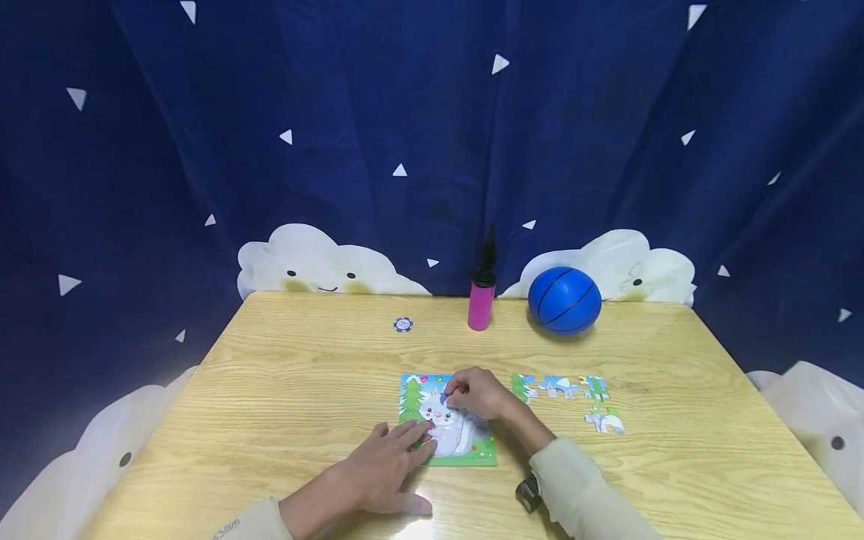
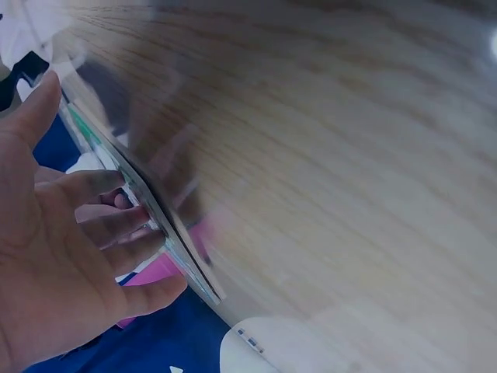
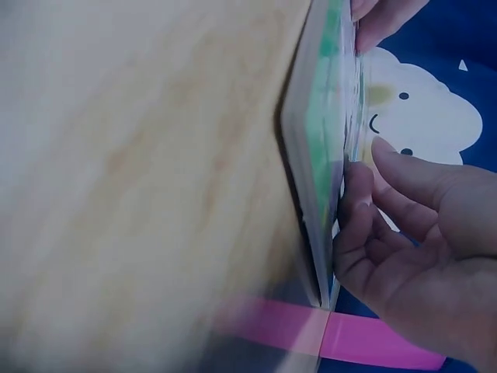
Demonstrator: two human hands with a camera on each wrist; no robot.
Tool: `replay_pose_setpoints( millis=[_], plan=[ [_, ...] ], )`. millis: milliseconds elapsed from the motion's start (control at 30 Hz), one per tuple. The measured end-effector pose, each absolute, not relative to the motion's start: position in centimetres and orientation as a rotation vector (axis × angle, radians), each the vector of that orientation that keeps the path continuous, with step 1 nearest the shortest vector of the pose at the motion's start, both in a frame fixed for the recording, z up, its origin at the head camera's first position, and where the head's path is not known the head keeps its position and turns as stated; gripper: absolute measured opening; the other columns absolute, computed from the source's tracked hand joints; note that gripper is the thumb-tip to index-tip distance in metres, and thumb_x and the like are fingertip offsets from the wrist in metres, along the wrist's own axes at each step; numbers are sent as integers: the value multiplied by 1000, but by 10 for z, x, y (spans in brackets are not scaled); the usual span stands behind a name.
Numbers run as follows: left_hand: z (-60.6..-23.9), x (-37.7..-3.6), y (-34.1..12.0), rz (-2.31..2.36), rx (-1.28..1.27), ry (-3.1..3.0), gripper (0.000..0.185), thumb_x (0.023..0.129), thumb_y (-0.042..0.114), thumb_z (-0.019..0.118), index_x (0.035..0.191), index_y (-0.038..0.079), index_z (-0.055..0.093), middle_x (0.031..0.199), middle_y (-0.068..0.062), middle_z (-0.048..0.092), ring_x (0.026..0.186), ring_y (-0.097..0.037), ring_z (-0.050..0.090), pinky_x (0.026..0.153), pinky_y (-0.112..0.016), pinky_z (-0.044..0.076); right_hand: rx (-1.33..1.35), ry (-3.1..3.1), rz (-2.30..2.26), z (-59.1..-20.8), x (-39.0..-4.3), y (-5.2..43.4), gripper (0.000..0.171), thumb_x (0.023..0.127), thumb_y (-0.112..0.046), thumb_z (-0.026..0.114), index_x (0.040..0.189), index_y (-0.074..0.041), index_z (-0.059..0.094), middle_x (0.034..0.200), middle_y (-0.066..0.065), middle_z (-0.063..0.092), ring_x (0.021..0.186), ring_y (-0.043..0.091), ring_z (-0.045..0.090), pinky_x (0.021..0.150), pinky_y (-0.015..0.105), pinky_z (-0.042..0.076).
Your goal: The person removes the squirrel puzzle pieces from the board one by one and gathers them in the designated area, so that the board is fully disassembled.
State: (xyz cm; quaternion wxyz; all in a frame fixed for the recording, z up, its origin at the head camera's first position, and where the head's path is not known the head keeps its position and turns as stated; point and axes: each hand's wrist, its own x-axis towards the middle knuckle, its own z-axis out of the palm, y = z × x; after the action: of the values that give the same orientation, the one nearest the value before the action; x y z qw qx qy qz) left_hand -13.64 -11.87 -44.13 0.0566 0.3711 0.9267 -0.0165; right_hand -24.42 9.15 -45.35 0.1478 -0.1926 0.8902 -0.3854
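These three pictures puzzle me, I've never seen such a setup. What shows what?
No machine: a person works with bare hands, wearing three cameras. The head view looks down on a light wooden table. The two tilted, blurry views come from the wrists. The left hand rests flat on a square cartoon jigsaw puzzle board. The right hand pinches a small puzzle piece over it. Loose puzzle pieces lie to the right. Behind stand a pink hand pump, a blue ball and a small round token.
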Motion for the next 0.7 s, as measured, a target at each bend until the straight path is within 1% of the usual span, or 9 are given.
replay_pose_setpoints(
  millis=[133,333,700],
  plan=[
    [-440,-136,-118,-58,1107,2809,86,80,76,45,144,18,42,153,-6,35,136,-32,40,101,-53,41,-568,2558,-1086,-453,-245,90,10,85,-6,67,93,-2,68,73,1,59,65,8,48,57,17,40],
    [-441,-135,-118,-74,1121,2824,85,80,76,44,143,18,43,152,-5,37,135,-31,42,99,-51,42,-593,2559,-1085,-453,-246,90,4,85,-6,67,88,-3,66,71,-1,56,65,9,47,56,17,38],
    [-443,-136,-118,-100,1133,2846,85,80,75,45,143,18,44,151,-5,38,134,-30,42,98,-48,43,-579,2549,-1114,-454,-247,90,6,84,-6,68,88,-4,65,73,1,56,66,9,47,58,17,39]
  ],
)
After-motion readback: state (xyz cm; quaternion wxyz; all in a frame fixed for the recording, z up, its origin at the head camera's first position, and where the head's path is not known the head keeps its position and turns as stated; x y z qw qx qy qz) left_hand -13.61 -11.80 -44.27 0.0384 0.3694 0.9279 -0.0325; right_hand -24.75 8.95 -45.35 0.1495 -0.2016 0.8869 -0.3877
